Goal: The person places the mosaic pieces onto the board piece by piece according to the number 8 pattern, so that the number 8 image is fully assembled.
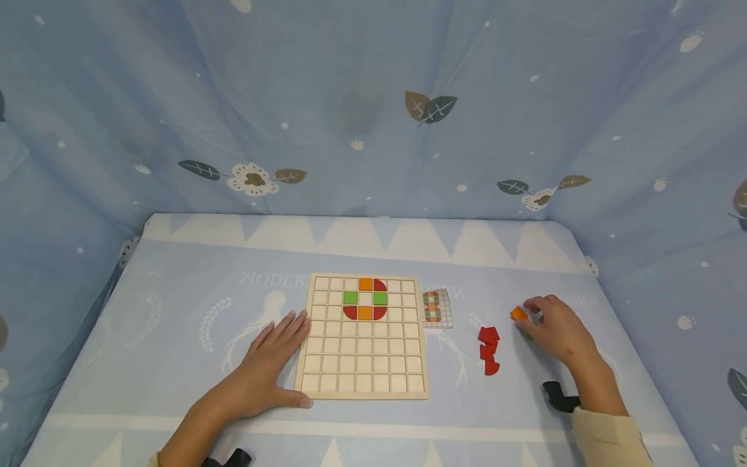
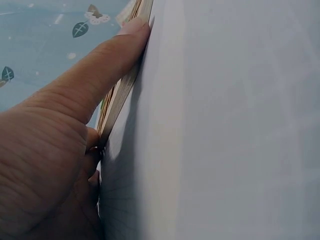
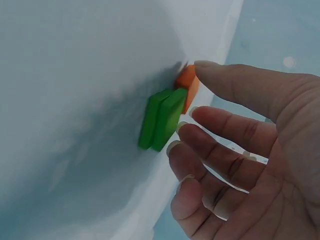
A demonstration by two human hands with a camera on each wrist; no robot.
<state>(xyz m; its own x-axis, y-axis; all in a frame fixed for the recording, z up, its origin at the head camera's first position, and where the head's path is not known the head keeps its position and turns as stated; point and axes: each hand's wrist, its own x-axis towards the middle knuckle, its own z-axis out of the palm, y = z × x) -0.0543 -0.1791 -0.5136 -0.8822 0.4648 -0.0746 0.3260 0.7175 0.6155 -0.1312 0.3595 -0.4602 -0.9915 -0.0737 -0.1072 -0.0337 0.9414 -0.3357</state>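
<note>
Straight-fingered, my left hand (image 1: 265, 370) touches the board's (image 1: 364, 364) left edge; my right hand (image 1: 557, 331) (fingers parted, loosely bent) meets an orange block (image 3: 189, 86) beside green blocks (image 3: 167, 119), toward the table's (image 1: 467, 408) right edge.

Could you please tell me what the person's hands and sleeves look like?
The left hand and right hand are bare, with no gloves or rings in sight. The right sleeve is cream-coloured; only a sliver of the left sleeve shows. A black, rounded piece sits beside the right wrist, with similar black parts near the left.
</note>
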